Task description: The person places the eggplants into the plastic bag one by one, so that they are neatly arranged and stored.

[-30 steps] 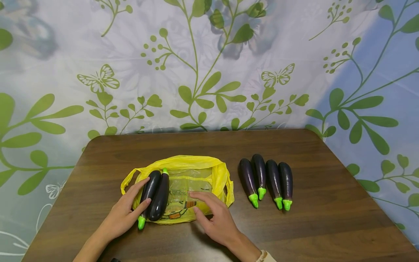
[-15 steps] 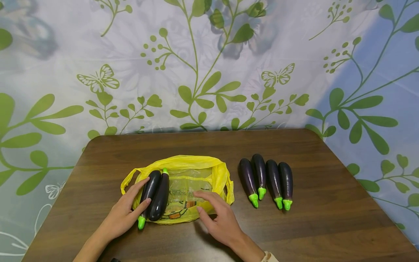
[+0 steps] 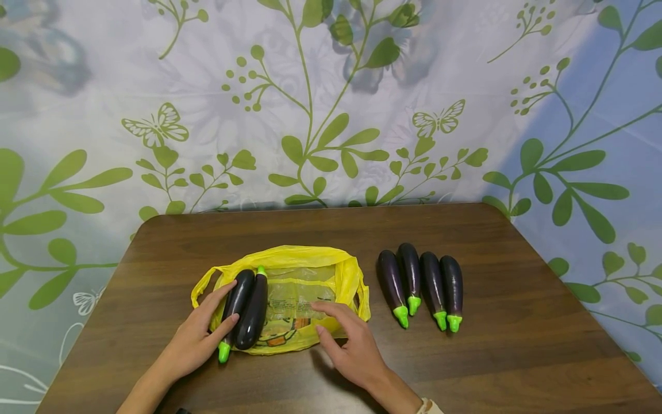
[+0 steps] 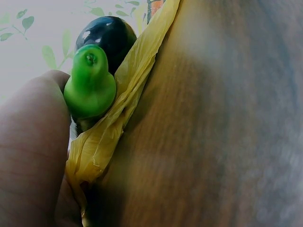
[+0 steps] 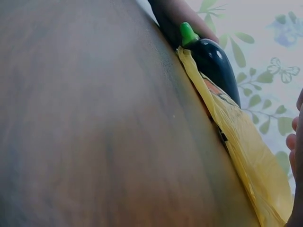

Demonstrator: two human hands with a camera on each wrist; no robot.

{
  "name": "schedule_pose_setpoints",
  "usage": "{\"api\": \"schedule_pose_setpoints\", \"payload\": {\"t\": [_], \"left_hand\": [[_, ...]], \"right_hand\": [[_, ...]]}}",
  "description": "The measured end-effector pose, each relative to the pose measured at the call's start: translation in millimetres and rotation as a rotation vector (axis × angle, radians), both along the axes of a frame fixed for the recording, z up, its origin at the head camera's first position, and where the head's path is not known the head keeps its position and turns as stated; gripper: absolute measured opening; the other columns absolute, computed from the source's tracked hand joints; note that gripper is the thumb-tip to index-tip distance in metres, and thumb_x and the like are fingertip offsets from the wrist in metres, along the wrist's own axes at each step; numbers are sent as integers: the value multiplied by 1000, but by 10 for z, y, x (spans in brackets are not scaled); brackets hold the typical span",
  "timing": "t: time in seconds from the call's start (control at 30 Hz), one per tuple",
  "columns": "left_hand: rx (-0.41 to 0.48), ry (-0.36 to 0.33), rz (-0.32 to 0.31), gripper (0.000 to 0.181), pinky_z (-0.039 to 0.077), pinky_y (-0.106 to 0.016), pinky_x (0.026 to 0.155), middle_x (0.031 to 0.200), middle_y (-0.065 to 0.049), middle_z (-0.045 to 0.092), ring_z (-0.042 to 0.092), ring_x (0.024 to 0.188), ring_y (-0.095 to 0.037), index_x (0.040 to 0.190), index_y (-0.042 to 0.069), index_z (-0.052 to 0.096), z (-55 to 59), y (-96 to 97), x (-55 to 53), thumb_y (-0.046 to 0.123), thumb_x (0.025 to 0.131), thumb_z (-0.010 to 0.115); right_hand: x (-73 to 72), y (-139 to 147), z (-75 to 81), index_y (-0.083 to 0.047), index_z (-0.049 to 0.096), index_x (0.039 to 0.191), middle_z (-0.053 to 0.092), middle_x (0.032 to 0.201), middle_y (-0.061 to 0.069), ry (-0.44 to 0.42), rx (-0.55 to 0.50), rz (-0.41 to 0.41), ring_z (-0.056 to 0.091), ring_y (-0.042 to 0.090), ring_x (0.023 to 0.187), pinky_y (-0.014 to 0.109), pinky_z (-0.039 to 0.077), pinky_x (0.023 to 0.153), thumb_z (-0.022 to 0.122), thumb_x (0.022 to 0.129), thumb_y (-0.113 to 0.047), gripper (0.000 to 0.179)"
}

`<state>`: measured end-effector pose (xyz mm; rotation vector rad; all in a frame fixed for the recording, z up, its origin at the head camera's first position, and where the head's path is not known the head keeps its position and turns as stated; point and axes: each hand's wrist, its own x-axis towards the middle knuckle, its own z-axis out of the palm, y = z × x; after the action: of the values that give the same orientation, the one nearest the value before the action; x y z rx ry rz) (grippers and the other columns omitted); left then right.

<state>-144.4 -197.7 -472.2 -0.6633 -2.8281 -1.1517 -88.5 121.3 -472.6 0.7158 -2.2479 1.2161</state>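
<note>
In the head view, my left hand (image 3: 193, 339) holds a dark purple eggplant (image 3: 238, 296) at the left end of a yellow plastic bag (image 3: 310, 256). Its thumb lies along one side and the fingers along the other. The green stem (image 4: 90, 85) of that eggplant points at the left wrist camera. A second eggplant (image 3: 251, 316) lies right beside it on the bag, its green stem pointing away from me. My right hand (image 3: 354, 351), fingers loosely bent and holding nothing, is over the bag's front right edge. Whether its fingertips touch the plastic I cannot tell.
Several more eggplants (image 3: 408, 276) lie in a row to the right of the bag, green stems towards me. Everything rests on a brown wooden table (image 3: 517, 345). Behind the table's far edge hangs a leaf-and-butterfly patterned cloth (image 3: 320, 115).
My right hand has drifted a little to the right over the bag. The left hand, the eggplants and the bag have stayed in place.
</note>
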Motion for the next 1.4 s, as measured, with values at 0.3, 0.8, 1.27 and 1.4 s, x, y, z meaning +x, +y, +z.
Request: {"api": "schedule_pose_setpoints", "payload": {"t": [0.3,0.8,1.27,1.4], "left_hand": [[-1,-5,1,63,46,-68,99,157,-17,44,51,136,-44,162,26,32,-5,0,1,36,106,59],[-2,-8,0,63,46,-70,99,157,-18,44,49,137,-46,162,26,32,-8,-1,-3,36,106,59],[-2,-8,-1,63,47,-68,99,156,-17,45,51,135,-44,162,28,32,-14,-5,-4,36,106,59],[0,-7,-2,63,47,-67,99,156,-17,45,52,135,-44,162,28,32,-14,-5,-5,36,106,59]], "right_hand": [[5,23,11,-11,65,133,69,131,3,-22,-21,-27,65,21,120,36,54,99,67,99,-6,35],[-7,49,16,-13,65,134,69,130,4,-10,-47,-34,66,22,120,33,54,100,67,98,-3,38],[-16,68,16,-11,65,133,70,129,5,-12,-65,-28,66,21,119,33,55,98,66,98,-1,37],[-17,79,18,-11,66,133,70,129,5,-9,-67,-32,66,21,119,33,55,97,66,98,-1,37]]}}
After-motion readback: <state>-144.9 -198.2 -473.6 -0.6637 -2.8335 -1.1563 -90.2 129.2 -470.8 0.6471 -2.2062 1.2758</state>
